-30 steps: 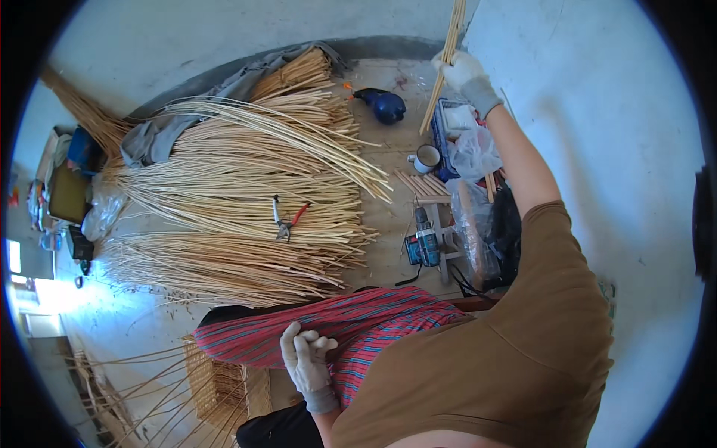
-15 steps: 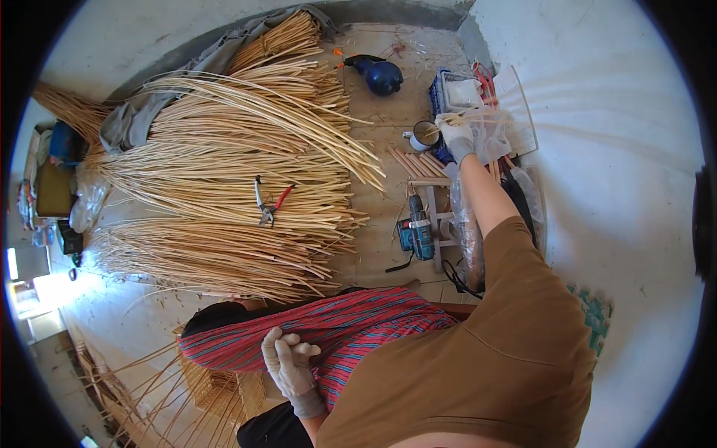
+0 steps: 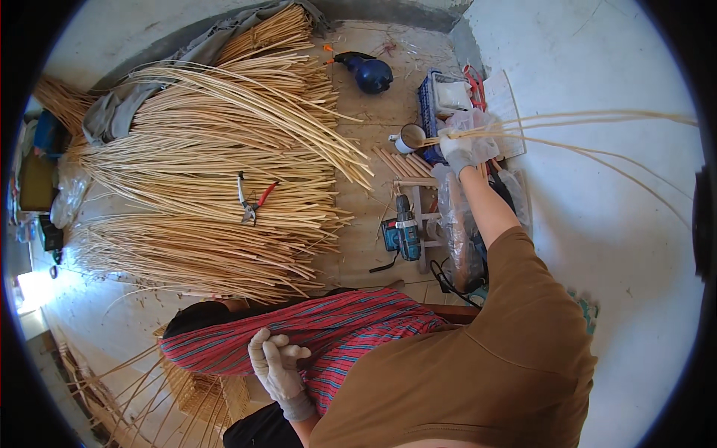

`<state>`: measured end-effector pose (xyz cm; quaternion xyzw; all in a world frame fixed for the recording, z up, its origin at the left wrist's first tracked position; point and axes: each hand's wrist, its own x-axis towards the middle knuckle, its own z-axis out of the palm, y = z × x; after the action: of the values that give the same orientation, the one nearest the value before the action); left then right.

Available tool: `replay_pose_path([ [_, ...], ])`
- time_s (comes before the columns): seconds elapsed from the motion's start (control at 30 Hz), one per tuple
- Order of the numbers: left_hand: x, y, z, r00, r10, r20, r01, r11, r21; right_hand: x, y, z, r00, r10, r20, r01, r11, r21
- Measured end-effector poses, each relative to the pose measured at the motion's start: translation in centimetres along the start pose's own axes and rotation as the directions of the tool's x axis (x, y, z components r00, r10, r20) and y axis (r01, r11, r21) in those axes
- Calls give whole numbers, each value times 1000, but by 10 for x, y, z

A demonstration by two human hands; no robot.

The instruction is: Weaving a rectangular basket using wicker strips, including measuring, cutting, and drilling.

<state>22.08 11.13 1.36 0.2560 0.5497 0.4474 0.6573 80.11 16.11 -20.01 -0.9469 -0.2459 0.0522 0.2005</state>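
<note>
My right hand [image 3: 457, 151], in a pale glove, reaches to the far right and is closed around several long, thin wicker rods [image 3: 482, 134]. Their short ends point toward the mouth of a white enamel mug [image 3: 411, 139]; whether they go into it I cannot tell. The long ends fan out to the right across the white wall. My left hand [image 3: 278, 367], also gloved, is raised above my lap next to a red striped cloth [image 3: 299, 321]. Its fingers are loosely bent and apart, with nothing in them.
Big bundles of wicker rods [image 3: 216, 164] cover the left floor, with red-handled pruning shears [image 3: 252, 203] on top. Near my right arm are a cordless drill [image 3: 407, 231], short wooden sticks [image 3: 403, 163] and a blue crate [image 3: 428, 108]. A partly woven basket [image 3: 198, 392] stands lower left.
The rods in my right hand now stretch out to the right across the wall, where they were blurred before. The whole view has shifted slightly. My left hand keeps nearly the same pose.
</note>
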Motion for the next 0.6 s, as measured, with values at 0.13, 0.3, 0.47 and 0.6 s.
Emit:
replay_pose_path([
  [0.13, 2, -2, 3, 1000, -1, 14, 1, 1000, -10, 2, 11, -1, 992, 46, 116, -47, 999, 6],
  [0.3, 0, 1, -2, 1000, 8, 1, -8, 1000, 2, -22, -14, 0, 998, -66, -11, 66, 998, -19],
  [0.47, 1, -3, -1, 1000, 11, 29, -11, 1000, -8, -6, -2, 10, 1000, -1, -23, -1, 996, -90],
  [0.6, 2, -4, 7, 1000, -16, 14, 15, 1000, 15, 28, 32, 39, 999, -40, 0, 39, 978, -204],
])
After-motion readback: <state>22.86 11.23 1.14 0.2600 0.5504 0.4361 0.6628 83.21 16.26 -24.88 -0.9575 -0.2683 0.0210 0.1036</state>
